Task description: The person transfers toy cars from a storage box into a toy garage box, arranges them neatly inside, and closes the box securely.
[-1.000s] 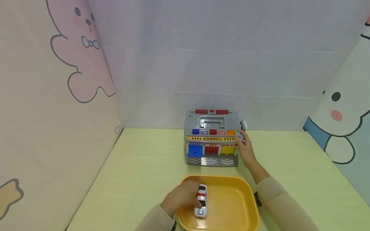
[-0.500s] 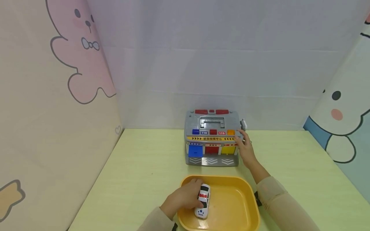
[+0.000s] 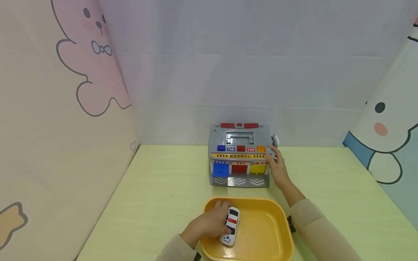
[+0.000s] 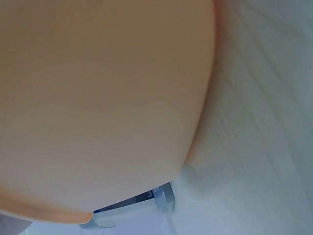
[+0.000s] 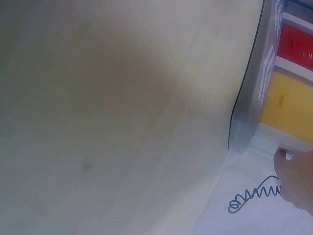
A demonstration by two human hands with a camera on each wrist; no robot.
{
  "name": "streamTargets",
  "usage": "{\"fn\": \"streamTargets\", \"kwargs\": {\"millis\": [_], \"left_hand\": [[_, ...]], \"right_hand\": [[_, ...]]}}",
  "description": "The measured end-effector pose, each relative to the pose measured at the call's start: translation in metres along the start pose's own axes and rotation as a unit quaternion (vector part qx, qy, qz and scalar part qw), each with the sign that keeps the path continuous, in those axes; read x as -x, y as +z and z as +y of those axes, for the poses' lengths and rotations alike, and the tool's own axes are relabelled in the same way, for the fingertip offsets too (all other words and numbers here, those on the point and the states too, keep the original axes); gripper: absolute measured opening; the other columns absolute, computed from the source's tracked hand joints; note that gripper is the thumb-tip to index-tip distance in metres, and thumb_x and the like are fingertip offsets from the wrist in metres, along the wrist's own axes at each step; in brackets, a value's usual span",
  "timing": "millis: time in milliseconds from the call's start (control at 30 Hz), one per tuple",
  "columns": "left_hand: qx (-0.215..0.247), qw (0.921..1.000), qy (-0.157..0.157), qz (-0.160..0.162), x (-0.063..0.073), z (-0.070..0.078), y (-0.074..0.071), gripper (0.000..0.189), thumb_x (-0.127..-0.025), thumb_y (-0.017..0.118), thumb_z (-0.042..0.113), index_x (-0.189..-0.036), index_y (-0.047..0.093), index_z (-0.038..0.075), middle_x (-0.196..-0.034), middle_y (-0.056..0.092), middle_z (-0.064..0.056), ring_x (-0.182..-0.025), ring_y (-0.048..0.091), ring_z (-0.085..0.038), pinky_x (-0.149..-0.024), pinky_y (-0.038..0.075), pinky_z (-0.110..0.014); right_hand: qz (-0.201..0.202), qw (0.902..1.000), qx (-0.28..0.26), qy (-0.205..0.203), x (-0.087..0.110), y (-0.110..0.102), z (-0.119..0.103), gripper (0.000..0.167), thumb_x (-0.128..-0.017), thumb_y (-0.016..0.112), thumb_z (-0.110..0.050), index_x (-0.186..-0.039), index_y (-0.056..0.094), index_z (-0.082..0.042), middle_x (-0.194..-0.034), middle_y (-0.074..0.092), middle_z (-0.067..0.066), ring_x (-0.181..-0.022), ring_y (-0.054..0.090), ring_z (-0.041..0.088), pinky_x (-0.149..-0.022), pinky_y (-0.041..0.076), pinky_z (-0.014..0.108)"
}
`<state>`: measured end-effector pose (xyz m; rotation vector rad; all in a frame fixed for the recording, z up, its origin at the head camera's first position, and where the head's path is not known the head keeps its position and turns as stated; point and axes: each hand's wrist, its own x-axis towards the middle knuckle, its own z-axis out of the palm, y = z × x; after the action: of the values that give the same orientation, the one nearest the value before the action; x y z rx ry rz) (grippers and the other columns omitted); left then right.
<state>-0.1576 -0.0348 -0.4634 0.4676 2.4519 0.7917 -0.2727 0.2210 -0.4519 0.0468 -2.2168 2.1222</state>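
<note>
My left hand (image 3: 212,222) grips a white toy police car (image 3: 232,217) from its left side, inside a yellow tray (image 3: 261,232). The car lies slanted, its far end leaning right. In the left wrist view the tray's outer wall (image 4: 107,98) fills most of the picture and hides the car. Behind the tray stands a grey toy emergency station (image 3: 240,181) with blue, red and yellow doors. My right hand (image 3: 278,170) holds its right front corner, thumb at the front. Part of that hand (image 5: 296,181) shows beside the yellow door (image 5: 288,107) in the right wrist view.
A small white piece (image 3: 275,140) sticks out at the station's right side. A dark coiled cord (image 5: 254,193) hangs near it in the right wrist view. The pale green table (image 3: 156,203) meets a white cloth backdrop (image 3: 183,123); printed cloths flank both sides.
The police car has turned slightly, its far end shifting right. My left hand has moved a little rightward with it. My right hand and the station have not moved.
</note>
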Motion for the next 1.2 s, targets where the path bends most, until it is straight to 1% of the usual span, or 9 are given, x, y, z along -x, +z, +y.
{"fn": "streamTargets", "kwargs": {"millis": [233, 433, 567, 700, 867, 933, 1100, 1200], "left_hand": [[0.026, 0.9996, 0.01, -0.002, 0.002, -0.002, -0.001, 0.064, -0.078, 0.084, 0.015, -0.13, 0.047, 0.014, -0.103, 0.048, 0.0, -0.088, 0.051, -0.015, -0.085, 0.051, -0.03], [0.04, 0.9991, 0.011, -0.004, 0.0, -0.004, -0.002, 0.065, -0.077, 0.084, 0.017, -0.131, 0.048, 0.015, -0.104, 0.051, 0.002, -0.089, 0.051, -0.014, -0.087, 0.05, -0.031], [0.054, 0.9983, 0.019, 0.004, -0.001, -0.006, -0.003, 0.066, -0.078, 0.084, 0.017, -0.133, 0.048, 0.015, -0.106, 0.053, 0.003, -0.091, 0.051, -0.013, -0.089, 0.05, -0.031], [0.081, 0.9964, 0.025, 0.008, 0.0, -0.005, -0.006, 0.066, -0.077, 0.084, 0.015, -0.132, 0.049, 0.014, -0.106, 0.054, 0.002, -0.089, 0.053, -0.014, -0.085, 0.051, -0.031], [0.121, 0.9922, 0.028, 0.009, 0.002, -0.005, -0.01, 0.066, -0.077, 0.084, 0.011, -0.133, 0.05, 0.013, -0.104, 0.054, 0.001, -0.083, 0.054, -0.016, -0.075, 0.053, -0.029], [0.14, 0.9897, 0.027, 0.007, 0.002, -0.006, -0.012, 0.065, -0.077, 0.084, 0.009, -0.132, 0.05, 0.014, -0.104, 0.054, 0.001, -0.082, 0.055, -0.017, -0.073, 0.054, -0.029], [0.188, 0.9818, 0.026, 0.001, 0.004, -0.006, -0.017, 0.064, -0.077, 0.084, 0.009, -0.132, 0.051, 0.017, -0.106, 0.054, 0.001, -0.086, 0.057, -0.019, -0.076, 0.055, -0.033], [0.205, 0.9784, 0.025, 0.003, 0.005, -0.008, -0.019, 0.065, -0.077, 0.084, 0.01, -0.132, 0.051, 0.018, -0.107, 0.055, 0.0, -0.089, 0.058, -0.019, -0.079, 0.055, -0.036]], "right_hand": [[-0.004, 1.0, 0.002, 0.001, 0.004, 0.002, -0.006, 0.049, -0.106, 0.041, -0.022, -0.149, 0.024, -0.006, -0.134, 0.036, 0.02, -0.108, 0.041, 0.02, -0.103, 0.032, 0.052], [-0.002, 1.0, 0.001, 0.004, 0.005, 0.003, -0.008, 0.05, -0.106, 0.042, -0.023, -0.149, 0.024, -0.007, -0.136, 0.035, 0.021, -0.113, 0.04, 0.024, -0.105, 0.03, 0.053], [-0.002, 1.0, 0.002, 0.005, 0.004, 0.002, -0.007, 0.05, -0.106, 0.042, -0.023, -0.149, 0.024, -0.007, -0.136, 0.035, 0.02, -0.112, 0.04, 0.022, -0.104, 0.031, 0.052], [-0.002, 1.0, 0.0, 0.005, 0.004, 0.001, -0.006, 0.049, -0.106, 0.041, -0.023, -0.149, 0.024, -0.007, -0.132, 0.038, 0.019, -0.108, 0.042, 0.02, -0.103, 0.032, 0.051], [0.0, 1.0, 0.004, 0.004, 0.004, 0.002, -0.007, 0.049, -0.106, 0.041, -0.023, -0.149, 0.024, -0.007, -0.133, 0.038, 0.019, -0.108, 0.042, 0.019, -0.103, 0.033, 0.048], [0.001, 1.0, 0.006, 0.005, 0.004, 0.002, -0.008, 0.05, -0.106, 0.041, -0.024, -0.149, 0.023, -0.007, -0.134, 0.038, 0.019, -0.109, 0.042, 0.018, -0.103, 0.033, 0.047], [0.002, 0.9999, 0.01, 0.008, 0.004, 0.002, -0.008, 0.05, -0.106, 0.041, -0.024, -0.149, 0.024, -0.008, -0.132, 0.039, 0.019, -0.108, 0.042, 0.019, -0.102, 0.034, 0.047], [0.001, 0.9999, 0.01, 0.009, 0.003, 0.001, -0.006, 0.05, -0.106, 0.041, -0.024, -0.15, 0.024, -0.007, -0.133, 0.038, 0.019, -0.109, 0.042, 0.02, -0.102, 0.033, 0.048]]}}
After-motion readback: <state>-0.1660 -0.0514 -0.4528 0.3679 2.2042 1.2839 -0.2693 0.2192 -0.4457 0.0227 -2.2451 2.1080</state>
